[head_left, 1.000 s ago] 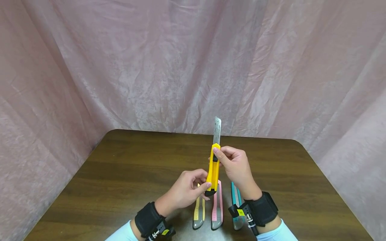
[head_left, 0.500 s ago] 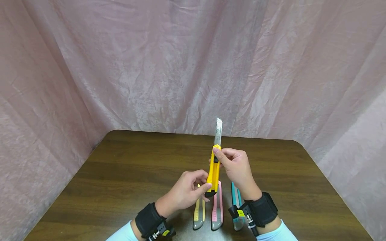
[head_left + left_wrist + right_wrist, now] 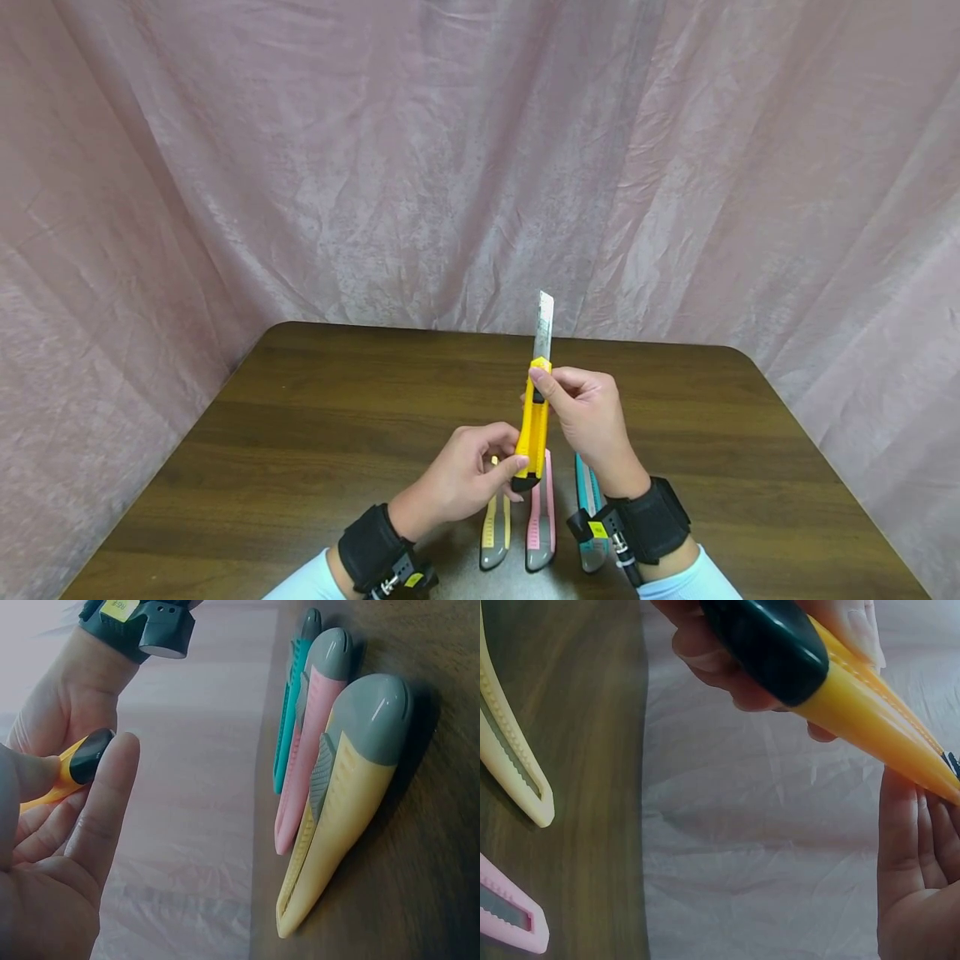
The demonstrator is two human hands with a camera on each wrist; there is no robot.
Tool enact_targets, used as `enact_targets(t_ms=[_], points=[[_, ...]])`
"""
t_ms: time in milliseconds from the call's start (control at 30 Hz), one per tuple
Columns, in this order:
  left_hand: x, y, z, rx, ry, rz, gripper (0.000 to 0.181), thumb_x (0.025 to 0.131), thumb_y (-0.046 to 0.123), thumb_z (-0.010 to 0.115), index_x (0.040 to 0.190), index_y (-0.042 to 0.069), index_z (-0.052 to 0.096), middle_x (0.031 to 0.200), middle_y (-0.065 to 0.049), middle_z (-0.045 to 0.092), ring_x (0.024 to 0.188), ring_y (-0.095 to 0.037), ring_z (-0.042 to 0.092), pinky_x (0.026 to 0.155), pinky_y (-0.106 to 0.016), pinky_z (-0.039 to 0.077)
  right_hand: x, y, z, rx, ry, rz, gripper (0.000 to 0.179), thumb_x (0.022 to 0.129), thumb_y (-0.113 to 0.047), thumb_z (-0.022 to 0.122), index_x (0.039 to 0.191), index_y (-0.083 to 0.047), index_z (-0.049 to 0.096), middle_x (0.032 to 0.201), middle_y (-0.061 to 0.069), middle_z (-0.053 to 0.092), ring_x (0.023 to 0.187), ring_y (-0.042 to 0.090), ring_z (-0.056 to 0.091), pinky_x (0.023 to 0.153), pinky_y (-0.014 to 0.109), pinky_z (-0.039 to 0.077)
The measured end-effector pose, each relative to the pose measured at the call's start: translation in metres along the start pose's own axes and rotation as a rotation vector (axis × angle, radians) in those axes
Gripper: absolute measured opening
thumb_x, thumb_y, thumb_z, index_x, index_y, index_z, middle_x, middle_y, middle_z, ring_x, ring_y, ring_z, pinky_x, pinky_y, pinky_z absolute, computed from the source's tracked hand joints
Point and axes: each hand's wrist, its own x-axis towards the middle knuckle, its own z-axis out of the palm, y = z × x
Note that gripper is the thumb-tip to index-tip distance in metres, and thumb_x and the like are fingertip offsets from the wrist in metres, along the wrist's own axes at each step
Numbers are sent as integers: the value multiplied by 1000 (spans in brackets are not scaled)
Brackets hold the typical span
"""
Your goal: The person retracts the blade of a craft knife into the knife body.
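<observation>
A yellow utility knife (image 3: 532, 433) with a black end cap is held up above the table, its long metal blade (image 3: 543, 325) extended and pointing away from me. My right hand (image 3: 592, 417) pinches the knife near the blade end, thumb on its upper face beside the black slider. At the capped end my left hand (image 3: 468, 471) pinches the handle between thumb and fingers. In the left wrist view the black cap (image 3: 91, 756) shows between the left thumb and a finger. The right wrist view shows the yellow handle (image 3: 870, 720) running between both hands.
On the dark wooden table (image 3: 337, 400) lie three more utility knives side by side: pale yellow (image 3: 493, 533), pink (image 3: 540, 533) and teal (image 3: 589, 492), the last partly covered by the right wrist strap. A pinkish curtain (image 3: 420, 167) hangs behind the table.
The knife has tilted very slightly, its blade tip shifting a little to the right, and shows its face at a different angle. Both hands keep their hold.
</observation>
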Motion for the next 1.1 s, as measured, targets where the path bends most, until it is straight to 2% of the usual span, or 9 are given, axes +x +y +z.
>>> enact_targets(t_ms=[233,667,967,1100], points=[[-1,0,0,4,5,28,17,87,-10,60,103,-4,56,86,-15,61,74,-24,65,53,-37,57,0,-2,1,12,-3,-26,9,91,-1,61,92,3,70,74,15,66,70,28,64,65,37,57],[-3,0,-3,-3,19,19,19,87,-12,60,104,-5,55,87,-17,61,72,-27,66,54,-36,57,0,-1,4,19,-44,-41,8,90,0,62,94,3,69,77,14,66,73,28,63,71,41,56],[-3,-1,-3,-3,28,1,19,87,-11,60,105,-5,55,86,-16,60,70,-28,65,54,-34,57,1,-3,7,-6,-21,34,16,95,-7,58,85,1,68,73,14,66,69,30,63,66,35,57],[-3,-1,-2,-9,16,3,18,88,-11,60,104,-5,55,85,-16,60,69,-29,65,53,-37,57,1,-4,6,-27,-24,19,14,94,-6,60,83,-1,67,73,13,65,69,27,63,65,37,57]])
